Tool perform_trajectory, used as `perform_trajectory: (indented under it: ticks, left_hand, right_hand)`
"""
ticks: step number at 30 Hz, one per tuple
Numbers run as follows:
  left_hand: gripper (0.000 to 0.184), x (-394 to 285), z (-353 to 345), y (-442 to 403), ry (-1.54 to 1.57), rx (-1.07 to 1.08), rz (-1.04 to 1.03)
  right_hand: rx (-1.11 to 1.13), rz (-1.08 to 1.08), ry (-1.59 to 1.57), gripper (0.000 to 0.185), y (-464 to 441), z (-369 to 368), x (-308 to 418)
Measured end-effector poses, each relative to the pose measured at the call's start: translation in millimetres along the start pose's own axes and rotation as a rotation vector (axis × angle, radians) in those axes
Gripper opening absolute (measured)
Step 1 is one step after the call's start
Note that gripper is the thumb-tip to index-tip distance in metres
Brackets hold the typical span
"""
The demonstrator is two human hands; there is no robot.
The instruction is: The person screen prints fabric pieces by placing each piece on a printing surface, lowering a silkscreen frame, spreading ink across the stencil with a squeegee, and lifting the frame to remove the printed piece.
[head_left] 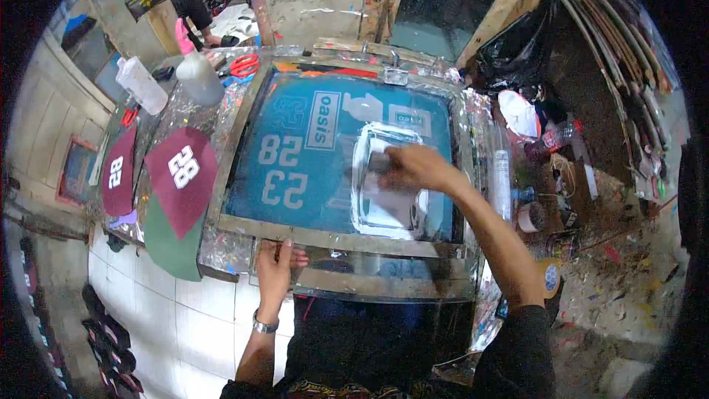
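A silk-screen printing frame (336,232) lies on the work table before me, its blue mesh (325,185) bearing numbers and "oasis" lettering. White ink (391,229) is smeared in a rough rectangle on the right half of the mesh. Over that ink is my right hand (417,168), fingers closed and blurred by motion around what looks like a squeegee (379,163), mostly hidden. My left hand (278,262), with a watch at the wrist, grips the front edge of the frame, thumb on top.
Maroon fabric pieces (181,177) printed "28" lie at left over a green piece (171,245). Behind them stand a spray bottle (198,77), a white bottle (142,87) and red scissors (244,66). Tape rolls (530,217) and clutter lie right; stacked frames (617,52) lean there.
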State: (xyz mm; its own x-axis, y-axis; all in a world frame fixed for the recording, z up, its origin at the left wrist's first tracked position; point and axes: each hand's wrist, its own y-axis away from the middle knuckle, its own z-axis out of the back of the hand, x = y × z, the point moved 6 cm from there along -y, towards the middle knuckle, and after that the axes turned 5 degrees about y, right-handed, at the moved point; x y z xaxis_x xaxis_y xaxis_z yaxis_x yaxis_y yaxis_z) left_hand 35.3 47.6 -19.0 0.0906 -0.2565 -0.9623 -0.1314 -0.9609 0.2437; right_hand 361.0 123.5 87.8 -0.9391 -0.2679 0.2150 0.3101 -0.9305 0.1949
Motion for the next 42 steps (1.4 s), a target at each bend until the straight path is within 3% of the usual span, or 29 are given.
perform_trajectory:
  ticks: [3, 7, 12, 15, 18, 20, 25, 32, 37, 38, 40, 42]
  left_hand:
    - [0.030, -3, 0, 0, 0.013, -0.005, 0.035]
    - [0.030, -1, -1, 0, 0.040, -0.024, 0.037]
    - [0.029, -4, -1, 1, 0.044, -0.041, -0.017]
    - [0.029, -8, -5, 0, 0.054, -0.014, -0.014]
    - [0.029, -2, -2, 1, -0.004, -0.021, -0.010]
    - [0.031, -2, -1, 1, 0.018, -0.027, -0.037]
    - [0.032, 4, 2, -1, 0.044, -0.035, 0.023]
    - [0.028, -6, -4, 1, 0.044, -0.047, 0.005]
    - [0.037, 2, 2, -2, 0.003, -0.078, -0.064]
    - [0.037, -7, -2, 3, -0.014, -0.063, -0.080]
    - [0.037, -27, -8, 14, 0.100, -0.109, -0.080]
    - [0.035, -45, -7, 13, 0.134, -0.086, -0.170]
  right_hand:
    - [-0.394, -0.090, 0.188, 0.036, -19, 40, -22]
    - [-0.466, -0.279, 0.232, 0.034, -19, 21, -44]
    - [-0.486, -0.447, 0.378, 0.018, 59, -36, 53]
    - [-0.401, -0.321, 0.276, 0.016, 80, -39, 84]
    - [-0.239, -0.225, 0.086, 0.033, 51, -12, 48]
    - [-0.476, -0.138, 0.156, 0.036, 20, 9, 17]
    - [-0.545, -0.070, 0.343, 0.032, -34, 18, -38]
    - [-0.384, -0.055, 0.283, 0.015, 73, -31, 73]
    - [-0.443, -0.050, 0.277, 0.025, 101, -26, 96]
    - [-0.465, -0.065, 0.270, 0.025, 106, -19, 102]
    - [-0.797, -0.212, 0.266, 0.031, 123, 9, 109]
    - [-0.850, -0.262, 0.294, 0.037, 123, 18, 116]
